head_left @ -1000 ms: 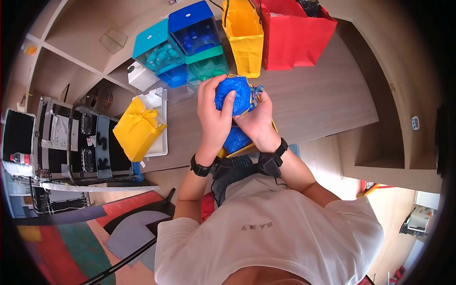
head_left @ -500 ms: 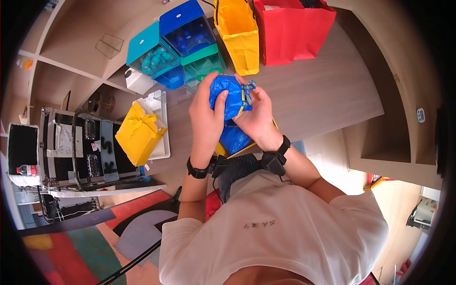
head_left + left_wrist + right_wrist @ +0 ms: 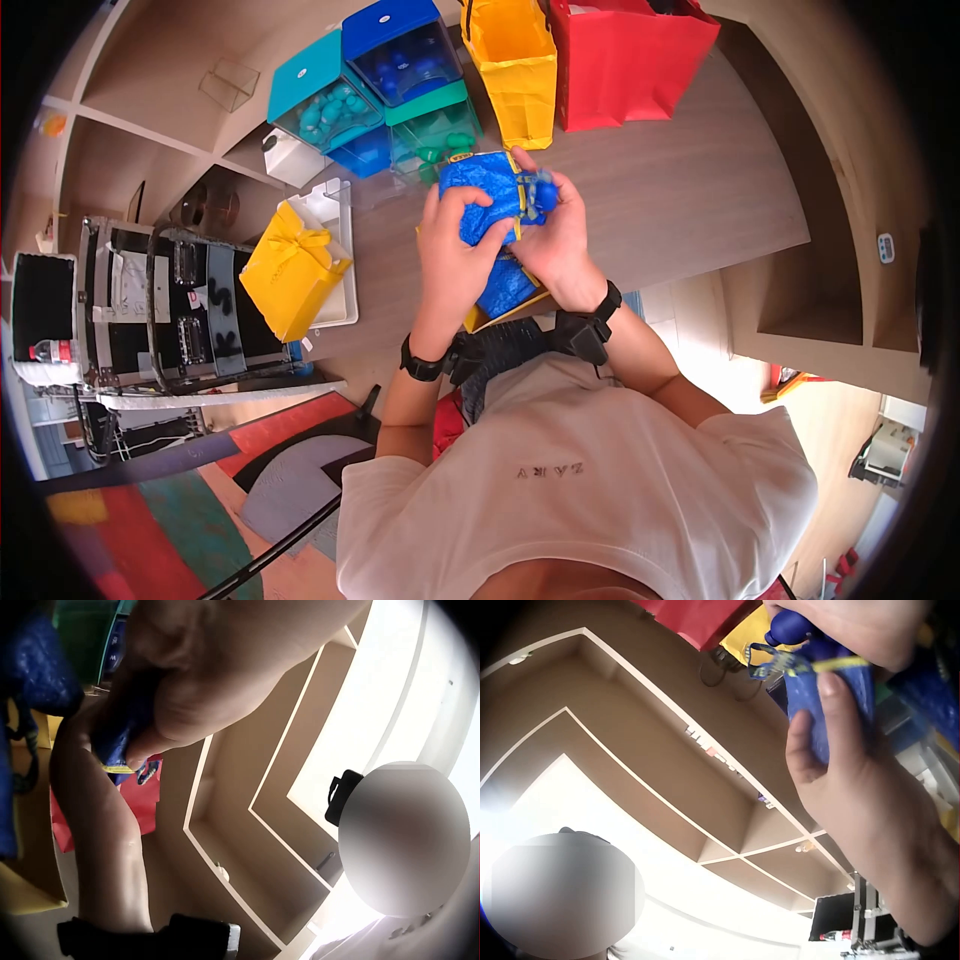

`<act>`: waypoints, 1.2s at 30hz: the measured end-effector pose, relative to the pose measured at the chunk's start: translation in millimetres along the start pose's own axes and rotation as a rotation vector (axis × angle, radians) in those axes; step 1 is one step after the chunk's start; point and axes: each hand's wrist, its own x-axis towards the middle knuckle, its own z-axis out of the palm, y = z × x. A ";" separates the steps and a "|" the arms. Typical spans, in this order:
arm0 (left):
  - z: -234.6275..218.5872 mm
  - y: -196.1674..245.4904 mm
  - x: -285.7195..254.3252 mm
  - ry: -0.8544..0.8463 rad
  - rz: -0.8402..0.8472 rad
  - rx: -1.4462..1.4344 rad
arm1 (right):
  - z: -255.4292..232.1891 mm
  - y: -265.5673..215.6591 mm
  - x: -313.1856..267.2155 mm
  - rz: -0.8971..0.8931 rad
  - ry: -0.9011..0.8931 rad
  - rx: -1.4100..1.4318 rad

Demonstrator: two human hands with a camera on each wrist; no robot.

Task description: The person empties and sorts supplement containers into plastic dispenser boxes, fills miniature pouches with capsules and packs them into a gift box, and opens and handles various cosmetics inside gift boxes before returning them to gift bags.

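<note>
My left hand [image 3: 453,255] grips a small blue woven plastic bag [image 3: 470,175] with yellow trim, turned on its side so its mouth faces right. At that mouth sits a smooth blue ball [image 3: 545,195], and a second blue shape shows beside it in the right wrist view. My right hand [image 3: 563,242] cups around the ball and the bag's patterned handle straps [image 3: 759,661], palm toward the opening. Below the hands, a second blue bag [image 3: 507,288] lies in a yellow-edged box [image 3: 512,316] near the lap.
Clear bins with a teal lid [image 3: 315,80], a blue lid [image 3: 390,25] and a green lid [image 3: 435,103] hold coloured balls. Behind stand a yellow paper bag [image 3: 525,110] and a red paper bag [image 3: 625,75]. To the left, a yellow box with a bow [image 3: 295,270] lies on a white tray [image 3: 345,285].
The bag has tipped so its mouth turns toward my right hand, and a blue ball now shows there. My left fingers have shifted on the bag; my right hand has closed around the mouth.
</note>
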 end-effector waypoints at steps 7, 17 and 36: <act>-5.5 -11.6 2.4 0.002 0.032 -0.021 | -4.3 -0.6 -1.2 0.028 0.068 -0.004; -20.7 -33.6 -3.1 -0.003 -0.177 -0.392 | 1.8 -6.1 -4.3 0.067 0.098 0.032; -19.6 -29.8 -17.7 0.185 -0.226 -0.626 | -1.3 -22.6 -3.1 0.021 -0.005 0.102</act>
